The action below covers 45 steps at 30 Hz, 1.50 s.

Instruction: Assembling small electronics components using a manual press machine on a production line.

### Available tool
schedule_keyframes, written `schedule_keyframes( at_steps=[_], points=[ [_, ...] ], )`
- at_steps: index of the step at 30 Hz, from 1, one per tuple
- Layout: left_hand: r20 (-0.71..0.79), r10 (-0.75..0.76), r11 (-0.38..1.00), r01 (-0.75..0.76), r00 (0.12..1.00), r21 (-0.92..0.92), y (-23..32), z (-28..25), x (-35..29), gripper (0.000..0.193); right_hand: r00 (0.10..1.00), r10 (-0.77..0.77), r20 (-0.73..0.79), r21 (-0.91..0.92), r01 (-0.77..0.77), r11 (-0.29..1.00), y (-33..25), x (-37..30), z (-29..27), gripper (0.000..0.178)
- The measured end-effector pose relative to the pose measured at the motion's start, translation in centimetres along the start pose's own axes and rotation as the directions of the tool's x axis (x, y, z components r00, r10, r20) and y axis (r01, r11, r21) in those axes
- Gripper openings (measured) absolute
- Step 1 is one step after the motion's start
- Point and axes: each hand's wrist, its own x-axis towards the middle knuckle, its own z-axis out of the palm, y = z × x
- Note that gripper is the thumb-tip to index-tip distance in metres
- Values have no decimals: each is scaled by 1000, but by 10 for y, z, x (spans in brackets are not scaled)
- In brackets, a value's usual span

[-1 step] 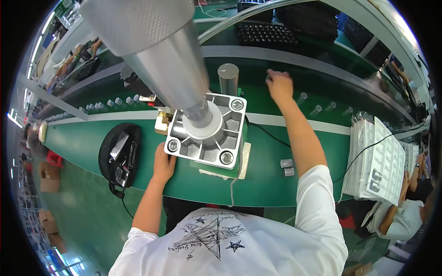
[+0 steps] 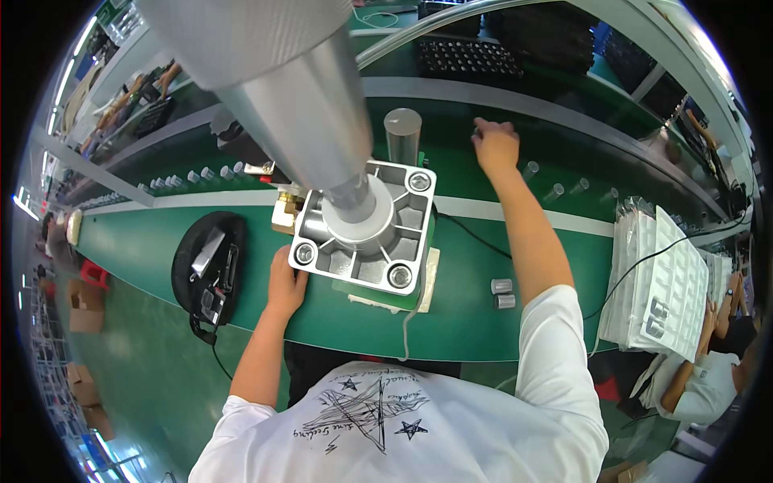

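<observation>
A bench press with a thick metal cylinder and a square cast-metal plate (image 2: 374, 262) stands before me, hiding much of the work area beneath. My left hand (image 2: 286, 282) rests on the green bench by the plate's left side; most of its fingers are hidden. Beyond the bench's pale edge strip, my right hand (image 2: 497, 146) reaches over the dark green belt with its fingers curled in. Whatever they may hold is too small to make out. Nearest to that hand is a small clear-sided cylinder (image 2: 530, 170) on the belt. Two grey metal cylinders (image 2: 502, 293) lie right of the press.
A black case (image 2: 208, 270) with tools sits at left. White plastic trays (image 2: 676, 282) are stacked at right, with a black cable across them. More small cylinders (image 2: 208, 174) line the belt at left. A metal post (image 2: 403, 133) rises behind the press. A co-worker (image 2: 700, 378) sits at far right.
My right hand has shifted slightly to the right over the belt. The press appears a little further right in the picture. My left hand stays by the plate.
</observation>
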Motion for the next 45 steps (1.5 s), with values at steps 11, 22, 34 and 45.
schedule_keyframes(
  at_steps=[11,22,34,45],
  points=[
    [-222,-69,997,74,973,12,7,-6,8,40,971,74,228,609,-202,767,-38,-70,-59,40],
    [-290,72,942,-161,954,-296,67,0,6,43,939,-154,307,644,-86,760,-136,-205,-105,39],
    [15,336,855,-298,942,-425,125,30,34,31,980,-38,193,750,-123,650,-149,-231,-90,38],
    [-112,353,848,-368,929,-382,119,26,42,33,977,67,201,931,-212,298,-152,-226,-58,47]
  ],
)
